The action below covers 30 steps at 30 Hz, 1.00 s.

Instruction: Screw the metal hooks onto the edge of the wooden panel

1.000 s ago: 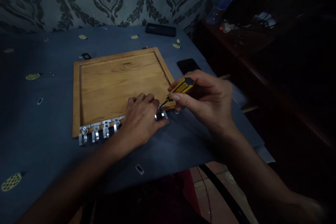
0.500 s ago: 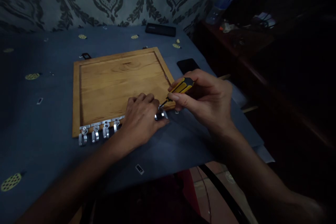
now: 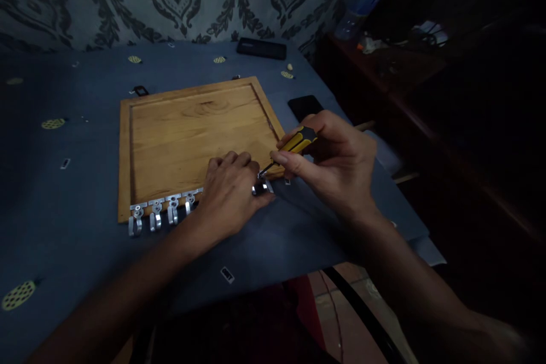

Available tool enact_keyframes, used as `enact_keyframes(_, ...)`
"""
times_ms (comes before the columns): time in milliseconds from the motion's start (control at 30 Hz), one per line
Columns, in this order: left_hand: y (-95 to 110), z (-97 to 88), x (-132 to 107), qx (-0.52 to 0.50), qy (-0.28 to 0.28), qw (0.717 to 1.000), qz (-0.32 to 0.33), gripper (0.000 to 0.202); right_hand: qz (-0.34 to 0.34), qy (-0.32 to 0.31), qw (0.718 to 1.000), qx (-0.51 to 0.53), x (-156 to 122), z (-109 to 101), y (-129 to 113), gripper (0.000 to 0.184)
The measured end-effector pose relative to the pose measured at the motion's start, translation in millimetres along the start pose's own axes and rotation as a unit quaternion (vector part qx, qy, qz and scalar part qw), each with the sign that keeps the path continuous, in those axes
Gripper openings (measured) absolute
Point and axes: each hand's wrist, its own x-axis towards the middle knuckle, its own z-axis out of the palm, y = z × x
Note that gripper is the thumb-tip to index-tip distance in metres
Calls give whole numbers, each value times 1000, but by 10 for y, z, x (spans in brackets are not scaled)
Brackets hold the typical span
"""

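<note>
A framed wooden board (image 3: 183, 142) lies flat on the table, and a metal hook rail (image 3: 164, 202) with several silver hooks runs along its near edge. My left hand (image 3: 230, 193) is closed over the right part of that rail, fingers curled on the board and thumb at the near side; it hides the middle hooks. In my right hand (image 3: 341, 165) is a yellow-and-black screwdriver (image 3: 296, 142), pinched by thumb and fingers. The screwdriver slants down to the left, its tip at the rail's right end, beside my left fingers. The screw itself is too small to make out.
A blue patterned cloth (image 3: 77, 193) covers the table. Behind the board lie a black oblong object (image 3: 261, 49) and a small dark bracket (image 3: 140, 91). A black phone-like slab (image 3: 305, 106) is near my right hand. Dark red furniture (image 3: 396, 77) with a plastic bottle (image 3: 362, 5) stands at right.
The screwdriver handle and my right fingers have turned slightly. My left hand, the board and the rail have stayed where they were.
</note>
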Motion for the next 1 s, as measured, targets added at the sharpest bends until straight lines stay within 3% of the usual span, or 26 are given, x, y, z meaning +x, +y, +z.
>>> enact_keyframes(767, 3, -5, 9, 5, -1, 1000, 0, 31, -56, 14, 997, -48, -13, 13, -2, 30)
enact_keyframes(1000, -20, 10, 7, 19, 12, 1000, 11, 32, -69, 155, 985, -8, -57, 8, -151, 10)
